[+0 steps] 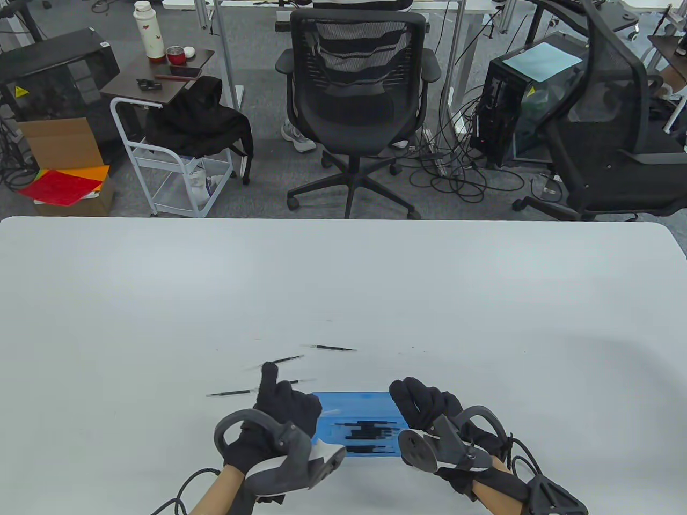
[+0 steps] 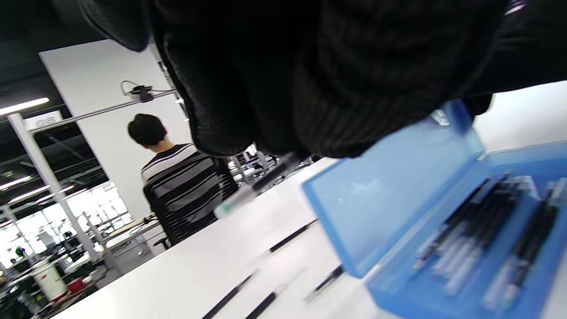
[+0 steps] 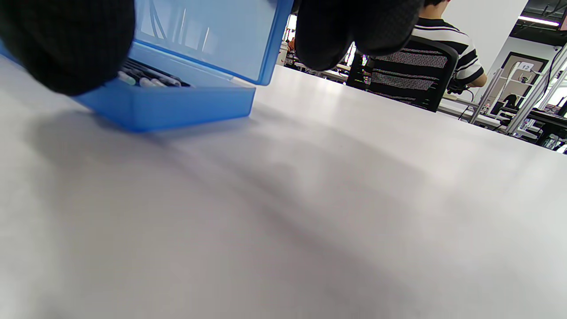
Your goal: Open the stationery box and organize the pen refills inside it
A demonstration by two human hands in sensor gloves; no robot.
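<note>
Low centre of the table view, the blue stationery box (image 1: pixel 358 426) sits open, pen refills (image 1: pixel 370 429) inside. The left hand (image 1: pixel 282 410) pinches a refill (image 2: pixel 252 189); the right hand (image 1: pixel 424 409) curls on the lid (image 3: pixel 208 35). Risk: a loosened hold drops the lid onto the incoming refill, or loose refills (image 1: pixel 335 348) roll away.

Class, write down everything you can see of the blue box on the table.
The box looks like see-through blue plastic, a shallow tray with a hinged lid. It is open, the lid standing up at the far side. It lies flat on the white table, near the front edge, between the two hands. Several pen refills lie side by side inside. The right hand is at its right end.
</note>
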